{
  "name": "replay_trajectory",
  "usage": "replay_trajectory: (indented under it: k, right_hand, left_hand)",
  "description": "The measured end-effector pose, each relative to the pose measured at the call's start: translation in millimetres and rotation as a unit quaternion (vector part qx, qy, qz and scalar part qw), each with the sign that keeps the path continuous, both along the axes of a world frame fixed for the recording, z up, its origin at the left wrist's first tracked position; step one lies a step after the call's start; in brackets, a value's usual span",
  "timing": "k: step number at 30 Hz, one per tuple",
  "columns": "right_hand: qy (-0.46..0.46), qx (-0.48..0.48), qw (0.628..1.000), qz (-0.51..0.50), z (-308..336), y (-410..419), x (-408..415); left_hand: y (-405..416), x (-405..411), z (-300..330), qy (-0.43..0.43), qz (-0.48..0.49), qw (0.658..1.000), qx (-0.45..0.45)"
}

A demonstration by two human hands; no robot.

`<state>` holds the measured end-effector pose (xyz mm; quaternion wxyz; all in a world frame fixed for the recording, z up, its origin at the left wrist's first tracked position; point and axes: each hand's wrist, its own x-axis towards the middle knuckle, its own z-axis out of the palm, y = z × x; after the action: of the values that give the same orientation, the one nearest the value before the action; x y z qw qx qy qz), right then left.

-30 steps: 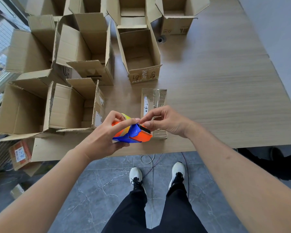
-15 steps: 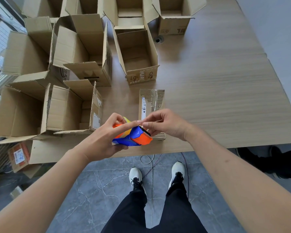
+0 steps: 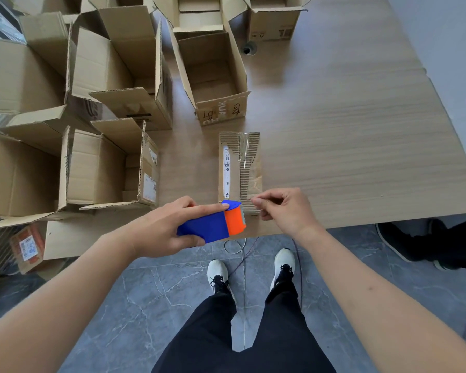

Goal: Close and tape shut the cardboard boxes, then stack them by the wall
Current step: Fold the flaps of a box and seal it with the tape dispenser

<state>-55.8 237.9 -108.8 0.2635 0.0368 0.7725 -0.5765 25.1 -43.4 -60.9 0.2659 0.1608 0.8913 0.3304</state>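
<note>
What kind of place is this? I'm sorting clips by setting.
Probably a packing or shipping workspace: many open cardboard boxes crowd a wooden table, and the left hand holds a tape dispenser while the right hand pinches at its tape end.

Many brown cardboard boxes stand open on the wooden table, flaps up. A blue and orange tape dispenser is held level at the table's near edge.
</note>
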Motion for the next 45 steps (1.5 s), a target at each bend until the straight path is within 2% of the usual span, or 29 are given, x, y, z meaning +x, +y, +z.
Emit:
replay_trajectory:
  k: [7,13,20,28,32,35,37,40,43,45]
  right_hand:
    - [0.014,0.023,0.997,-0.073,6.2,18.1,10.0]
    - [0.008,0.034,0.995,-0.092,2.8,20.9,20.0]
    - [0.002,0.065,0.988,-0.138,-17.7,8.2,21.7]
    - [-0.009,0.045,0.986,-0.162,-38.5,6.6,24.3]
    - [-0.008,0.03,0.989,-0.143,-49.9,10.5,24.2]
    - [0.079,0.095,0.99,-0.064,-56.7,12.7,22.3]
    - [0.138,0.162,0.977,0.017,-57.4,17.7,18.9]
    - [0.177,0.22,0.956,0.075,-48.5,24.1,13.5]
    - [0.359,0.243,0.889,0.148,-45.6,23.4,7.2]
    - [0.439,0.225,0.849,0.191,-58.1,20.0,0.2]
  left_hand:
    - [-13.9,-3.5,11.9,-0.025,-0.007,1.0,-0.001]
    - [-22.0,-3.1,10.4,-0.047,-0.011,0.999,-0.007]
    - [-20.5,-25.1,-5.2,-0.067,-0.019,0.996,-0.059]
    - [-21.0,-39.9,-19.5,-0.094,-0.027,0.992,-0.082]
    - [-21.2,-41.9,-22.0,-0.099,-0.026,0.991,-0.086]
    - [-18.8,-43.1,-22.3,-0.093,-0.024,0.991,-0.088]
    - [-16.5,-44.8,-22.6,-0.093,-0.027,0.991,-0.094]
    - [-14.3,-46.7,-22.2,-0.096,-0.028,0.99,-0.099]
    - [-11.8,-48.2,-21.8,-0.094,-0.022,0.991,-0.092]
    - [-9.0,-49.0,-23.5,-0.087,-0.021,0.992,-0.09]
